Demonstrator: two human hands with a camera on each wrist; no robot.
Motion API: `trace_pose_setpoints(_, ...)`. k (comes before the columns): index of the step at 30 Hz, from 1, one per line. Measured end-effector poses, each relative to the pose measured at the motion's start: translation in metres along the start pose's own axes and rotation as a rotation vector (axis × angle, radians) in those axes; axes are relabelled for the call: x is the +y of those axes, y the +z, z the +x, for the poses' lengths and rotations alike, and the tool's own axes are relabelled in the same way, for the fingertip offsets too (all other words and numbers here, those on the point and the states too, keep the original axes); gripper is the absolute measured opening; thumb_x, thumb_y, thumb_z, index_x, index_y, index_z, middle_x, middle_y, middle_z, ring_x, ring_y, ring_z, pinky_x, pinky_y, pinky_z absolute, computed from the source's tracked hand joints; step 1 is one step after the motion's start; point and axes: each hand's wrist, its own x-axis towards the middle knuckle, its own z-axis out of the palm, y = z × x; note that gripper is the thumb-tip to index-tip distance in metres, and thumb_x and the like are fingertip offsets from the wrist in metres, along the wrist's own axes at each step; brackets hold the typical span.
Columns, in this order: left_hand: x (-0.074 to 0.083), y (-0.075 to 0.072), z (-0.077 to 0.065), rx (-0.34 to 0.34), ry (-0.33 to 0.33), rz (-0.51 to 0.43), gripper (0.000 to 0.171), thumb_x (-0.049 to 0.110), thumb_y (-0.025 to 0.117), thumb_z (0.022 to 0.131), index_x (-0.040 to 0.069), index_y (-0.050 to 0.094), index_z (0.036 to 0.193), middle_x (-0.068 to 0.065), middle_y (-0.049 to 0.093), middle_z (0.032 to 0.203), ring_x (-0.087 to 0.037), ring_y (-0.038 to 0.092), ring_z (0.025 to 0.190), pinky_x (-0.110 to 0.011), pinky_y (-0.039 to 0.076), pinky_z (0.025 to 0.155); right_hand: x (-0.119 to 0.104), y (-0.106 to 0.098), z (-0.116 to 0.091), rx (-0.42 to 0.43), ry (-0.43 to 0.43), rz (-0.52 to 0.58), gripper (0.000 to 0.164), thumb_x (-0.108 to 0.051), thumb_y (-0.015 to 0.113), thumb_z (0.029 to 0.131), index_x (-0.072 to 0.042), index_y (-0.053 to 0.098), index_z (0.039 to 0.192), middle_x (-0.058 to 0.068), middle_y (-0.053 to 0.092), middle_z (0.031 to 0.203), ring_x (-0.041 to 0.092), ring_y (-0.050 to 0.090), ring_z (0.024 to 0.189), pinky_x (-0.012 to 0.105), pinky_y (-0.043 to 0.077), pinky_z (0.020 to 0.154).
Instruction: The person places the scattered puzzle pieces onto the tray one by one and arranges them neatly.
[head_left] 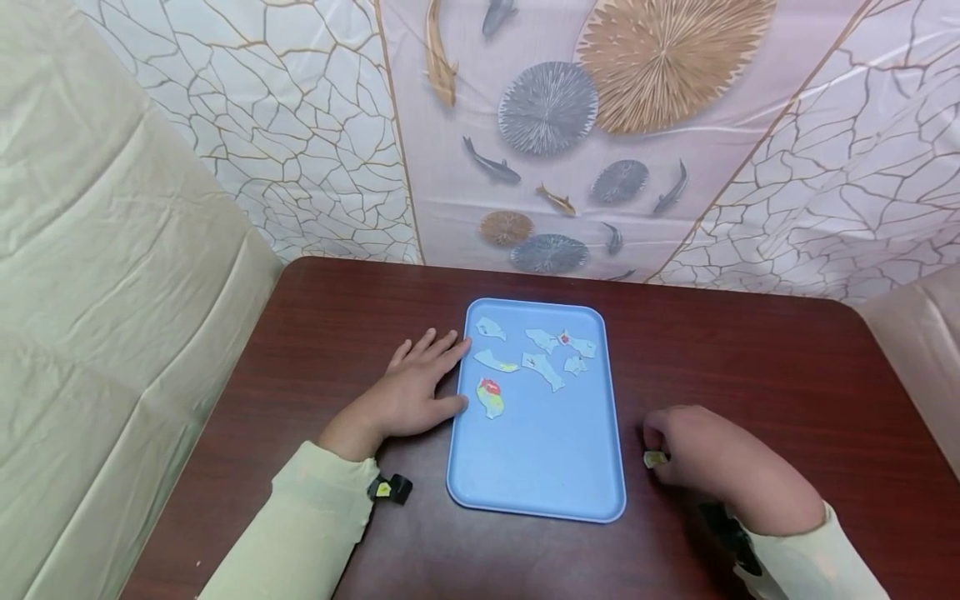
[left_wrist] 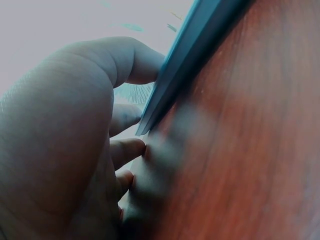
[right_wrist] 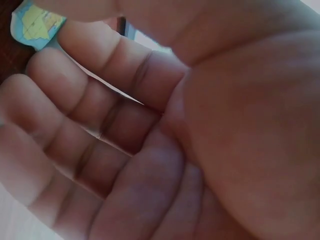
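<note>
A blue tray (head_left: pixel 540 467) lies on the table, with several irregular map puzzle pieces on its far half. My left hand (head_left: pixel 412 396) is spread flat at the tray's left side, with thumb and forefinger touching its rim. In the left wrist view, the thumb of the left hand (left_wrist: pixel 65 125) meets the tray edge (left_wrist: pixel 175 70). To the right of the tray, my right hand (head_left: pixel 716 458) pinches a small map puzzle piece (head_left: pixel 655 459) just above or on the table; which cannot be told. The right wrist view shows this piece (right_wrist: pixel 37 25) printed yellow and light blue, beyond the curled fingers.
On the tray, a red, yellow and pale blue piece (head_left: pixel 491 399) lies nearest on the left, and a small piece (head_left: pixel 575 365) on the right. The dark brown table (head_left: pixel 787 375) meets a patterned cloth backdrop (head_left: pixel 540 208) at its far edge. Pale padded cloth (head_left: pixel 105 333) stands at the left.
</note>
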Motion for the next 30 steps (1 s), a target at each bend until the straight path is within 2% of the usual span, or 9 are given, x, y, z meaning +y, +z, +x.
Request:
trace_pose_setpoints(8,0.001,-0.001,0.001,0.007,0.000,0.001,0.088,0.050,0.065,0.105,0.031,0.024,0.181,-0.002,0.019,0.190,-0.032,0.001,0.179,-0.066,-0.003,0.140,-0.001,-0.010,0.000,-0.003,0.020,0.005,0.026,-0.012,0.088,0.081,-0.017,0.063,0.083,-0.001,0.057,0.077,0.019,0.049,0.071,0.035,0.043,0.065)
trace_pose_setpoints(13,0.000,0.000,0.000,0.010,-0.001,0.002,0.088,0.050,0.066,0.105,0.031,0.025,0.181,-0.002,0.019,0.190,-0.032,0.002,0.179,-0.067,-0.003,0.140,-0.010,-0.019,-0.002,0.093,-0.054,-0.009,0.028,-0.010,0.087,0.081,-0.019,0.061,0.084,-0.003,0.054,0.078,0.016,0.047,0.074,0.034,0.042,0.067)
trace_pose_setpoints(17,0.001,0.000,0.000,0.010,0.003,0.001,0.088,0.049,0.066,0.105,0.031,0.025,0.181,-0.002,0.020,0.190,-0.032,0.002,0.179,-0.066,-0.003,0.140,-0.027,-0.028,-0.001,0.196,-0.118,-0.018,0.029,-0.007,0.087,0.081,-0.020,0.061,0.083,-0.004,0.051,0.077,0.014,0.046,0.074,0.033,0.041,0.067)
trace_pose_setpoints(20,0.001,0.000,0.000,0.011,0.004,-0.002,0.088,0.050,0.066,0.106,0.032,0.024,0.181,-0.002,0.019,0.190,-0.032,0.002,0.179,-0.066,-0.003,0.140,-0.042,-0.035,0.003,0.241,-0.154,-0.034,0.026,-0.008,0.088,0.083,-0.019,0.064,0.086,-0.004,0.053,0.078,0.013,0.048,0.075,0.032,0.043,0.067)
trace_pose_setpoints(25,0.001,0.000,0.000,0.012,-0.001,-0.002,0.088,0.051,0.066,0.105,0.032,0.024,0.181,-0.001,0.019,0.190,-0.031,0.001,0.179,-0.066,-0.003,0.140,-0.068,-0.045,0.015,0.262,-0.206,-0.040,0.022,-0.010,0.088,0.086,-0.018,0.068,0.091,-0.002,0.059,0.082,0.014,0.052,0.078,0.032,0.048,0.070)
trace_pose_setpoints(30,0.000,0.001,0.001,0.008,-0.003,0.006,0.088,0.051,0.066,0.106,0.032,0.024,0.181,-0.001,0.019,0.190,-0.031,0.002,0.179,-0.066,-0.003,0.140,-0.089,-0.045,0.029,0.245,-0.234,-0.020,0.022,-0.012,0.089,0.088,-0.019,0.069,0.092,-0.001,0.065,0.086,0.014,0.055,0.079,0.031,0.050,0.071)
